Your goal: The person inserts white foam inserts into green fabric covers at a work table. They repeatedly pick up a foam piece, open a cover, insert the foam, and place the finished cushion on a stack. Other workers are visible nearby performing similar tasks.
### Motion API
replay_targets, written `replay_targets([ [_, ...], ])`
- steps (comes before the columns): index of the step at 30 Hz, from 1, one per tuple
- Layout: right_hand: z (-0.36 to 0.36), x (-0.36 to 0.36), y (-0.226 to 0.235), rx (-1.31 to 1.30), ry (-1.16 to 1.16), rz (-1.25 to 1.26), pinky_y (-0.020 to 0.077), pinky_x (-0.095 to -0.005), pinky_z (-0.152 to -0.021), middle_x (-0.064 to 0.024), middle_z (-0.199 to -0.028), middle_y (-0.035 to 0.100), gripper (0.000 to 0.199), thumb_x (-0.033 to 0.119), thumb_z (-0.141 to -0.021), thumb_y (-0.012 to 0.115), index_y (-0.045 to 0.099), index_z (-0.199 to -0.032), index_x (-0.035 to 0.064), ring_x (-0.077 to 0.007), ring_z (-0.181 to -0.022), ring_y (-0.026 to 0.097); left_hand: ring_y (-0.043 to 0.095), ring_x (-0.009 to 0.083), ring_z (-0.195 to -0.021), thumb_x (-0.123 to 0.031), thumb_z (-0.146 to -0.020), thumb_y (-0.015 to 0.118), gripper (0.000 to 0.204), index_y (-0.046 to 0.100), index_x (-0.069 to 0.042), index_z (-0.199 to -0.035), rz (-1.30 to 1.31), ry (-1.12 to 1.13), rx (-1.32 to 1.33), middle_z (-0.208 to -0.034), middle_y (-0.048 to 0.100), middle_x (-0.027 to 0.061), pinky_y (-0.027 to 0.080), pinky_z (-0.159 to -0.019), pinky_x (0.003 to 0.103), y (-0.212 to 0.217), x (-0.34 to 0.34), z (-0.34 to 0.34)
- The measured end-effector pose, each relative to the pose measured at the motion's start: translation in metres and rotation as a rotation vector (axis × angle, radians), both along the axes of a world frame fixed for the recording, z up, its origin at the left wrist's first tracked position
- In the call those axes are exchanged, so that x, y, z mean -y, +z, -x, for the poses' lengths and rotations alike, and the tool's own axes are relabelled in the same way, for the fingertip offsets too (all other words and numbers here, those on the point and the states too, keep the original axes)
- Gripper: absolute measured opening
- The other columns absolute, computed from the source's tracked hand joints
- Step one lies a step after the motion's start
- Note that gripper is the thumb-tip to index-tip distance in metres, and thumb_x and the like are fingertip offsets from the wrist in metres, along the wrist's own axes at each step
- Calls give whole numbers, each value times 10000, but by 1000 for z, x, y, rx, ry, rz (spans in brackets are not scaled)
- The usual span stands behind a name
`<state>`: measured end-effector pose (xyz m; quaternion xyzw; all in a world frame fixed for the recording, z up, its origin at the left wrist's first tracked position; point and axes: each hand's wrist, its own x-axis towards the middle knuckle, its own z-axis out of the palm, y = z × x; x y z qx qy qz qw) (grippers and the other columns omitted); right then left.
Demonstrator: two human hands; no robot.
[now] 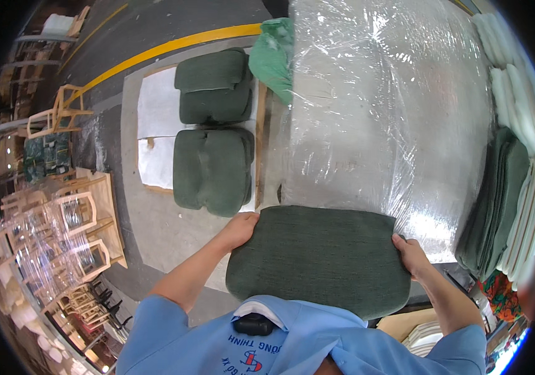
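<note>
A dark green fabric seat cushion (320, 259) is held level in front of my body, between both hands. My left hand (242, 229) grips its far left corner, the fingers tucked under the edge. At the right edge my right hand (410, 255) holds on, thumb on top and the other fingers mostly hidden. Beyond my left hand, more green cushions lie stacked in two piles: a nearer pile (208, 169) and a farther pile (214, 87). Both rest on a low pallet covered with white sheets (156, 106).
A large stack under clear plastic wrap (355, 125) stands ahead, with a green plastic bag (272, 57) at its far left corner. Folded green fabric pieces (495, 200) and white padding (517, 100) line the right. Wrapped wooden chair frames (61, 231) stand at left, past a yellow floor line (174, 45).
</note>
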<state>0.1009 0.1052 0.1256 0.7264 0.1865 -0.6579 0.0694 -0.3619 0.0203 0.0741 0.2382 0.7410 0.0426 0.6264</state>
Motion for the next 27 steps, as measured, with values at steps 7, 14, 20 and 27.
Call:
replay_targets([
  [7,-10,17,-14,-91,-144,-91,583,-443,-792,-209,-1058,736,612,482,-1070,574,697,-1156,-112,-267,-889,722,651,389,-1206,-464,-1101,396,627,670,68,-1289,-140,-69,-252,-1265,702,241,465,-1046,415,2,8,5],
  [14,-31,46,21,-266,-356,-402,577,-428,-879,-154,-1103,739,540,447,-1097,541,681,-1220,-60,-241,-959,717,518,297,-1414,-573,-1119,330,761,517,61,-1495,-155,119,-26,-1518,565,187,366,-1175,401,69,-26,-2],
  [20,-22,81,61,-129,-387,-1173,526,-376,-928,-105,-1216,669,531,417,-1091,571,579,-1360,-41,-176,-1128,610,496,267,-1420,-570,-1117,369,762,496,75,-1502,-651,324,111,-1537,549,165,360,-1171,369,113,-146,-34],
  [27,81,149,118,-314,-416,-1183,508,-374,-1036,-161,-1386,574,904,-34,-801,845,328,-1543,-17,-239,-1231,601,598,207,-1199,-503,-1076,519,587,607,3,-1361,-876,573,598,-1332,633,121,464,-1048,364,164,-303,-79],
])
